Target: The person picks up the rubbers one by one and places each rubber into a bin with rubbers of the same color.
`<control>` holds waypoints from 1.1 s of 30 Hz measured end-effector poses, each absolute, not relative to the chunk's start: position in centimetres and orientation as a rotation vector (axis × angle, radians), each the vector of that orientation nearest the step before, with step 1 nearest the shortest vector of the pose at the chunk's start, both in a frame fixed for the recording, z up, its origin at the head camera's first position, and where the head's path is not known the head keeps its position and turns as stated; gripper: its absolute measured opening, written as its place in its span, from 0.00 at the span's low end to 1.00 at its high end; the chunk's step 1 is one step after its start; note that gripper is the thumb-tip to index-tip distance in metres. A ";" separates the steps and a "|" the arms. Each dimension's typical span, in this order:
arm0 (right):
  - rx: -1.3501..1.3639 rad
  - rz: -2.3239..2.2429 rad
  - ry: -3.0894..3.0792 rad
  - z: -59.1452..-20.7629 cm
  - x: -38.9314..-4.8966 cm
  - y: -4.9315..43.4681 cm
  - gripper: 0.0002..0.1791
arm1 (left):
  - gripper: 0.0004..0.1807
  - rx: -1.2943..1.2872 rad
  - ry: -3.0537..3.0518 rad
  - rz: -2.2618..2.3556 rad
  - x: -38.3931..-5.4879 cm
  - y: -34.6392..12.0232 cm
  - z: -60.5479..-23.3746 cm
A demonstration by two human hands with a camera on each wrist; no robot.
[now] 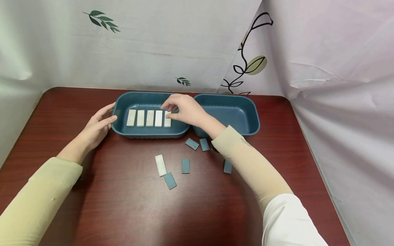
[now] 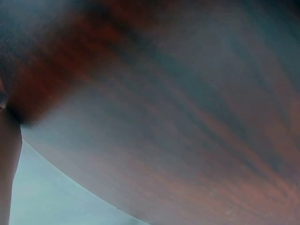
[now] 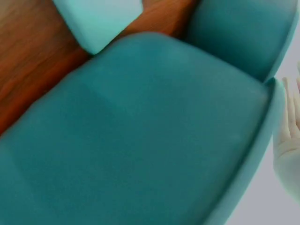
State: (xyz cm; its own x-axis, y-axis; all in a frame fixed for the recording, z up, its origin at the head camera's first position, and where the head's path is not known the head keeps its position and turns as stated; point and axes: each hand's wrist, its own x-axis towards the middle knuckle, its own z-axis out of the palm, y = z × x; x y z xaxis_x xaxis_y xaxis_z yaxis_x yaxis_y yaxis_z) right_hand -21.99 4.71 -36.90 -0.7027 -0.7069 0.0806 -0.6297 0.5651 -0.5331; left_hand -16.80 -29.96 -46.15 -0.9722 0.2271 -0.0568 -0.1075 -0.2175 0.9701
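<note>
My left hand (image 1: 97,128) rests against the left end of a blue tray (image 1: 150,134), fingers along its outer wall and thumb at the rim. In that tray lies a row of several white rectangular tiles (image 1: 149,118). Over the row's right end is my right hand (image 1: 186,110), fingers bent and apart. Its thumb overlaps the rightmost white tile (image 1: 167,122), which lies in line with the others. Contact with that tile is unclear. At the right wrist view's edge, the right hand (image 3: 290,122) has extended fingers. The left wrist view is mostly blurred tabletop.
A second blue tray (image 1: 231,118) adjoins on the right, partly behind the right wrist. On the dark red table (image 1: 123,205) lie a white tile (image 1: 160,165) and several blue-grey tiles (image 1: 185,166), one (image 1: 227,166) beside the right forearm. A patterned white curtain (image 1: 147,51) hangs behind.
</note>
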 end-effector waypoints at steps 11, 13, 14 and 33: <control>-1.276 -0.867 2.556 -36.2 -18.9 4.5 0.15 | 0.28 0.137 1.813 2.285 -16.9 -30.0 -46.2; -1.292 -0.882 2.534 -36.3 -18.4 4.4 0.15 | 0.27 0.138 1.814 2.283 -17.0 -30.0 -46.2; -1.297 -0.884 2.529 -36.3 -18.2 4.4 0.15 | 0.27 0.137 1.810 2.286 -17.0 -30.1 -46.2; -1.379 -0.854 2.359 -38.7 -15.3 3.3 0.16 | 0.29 0.115 1.798 2.290 -17.0 -30.1 -46.2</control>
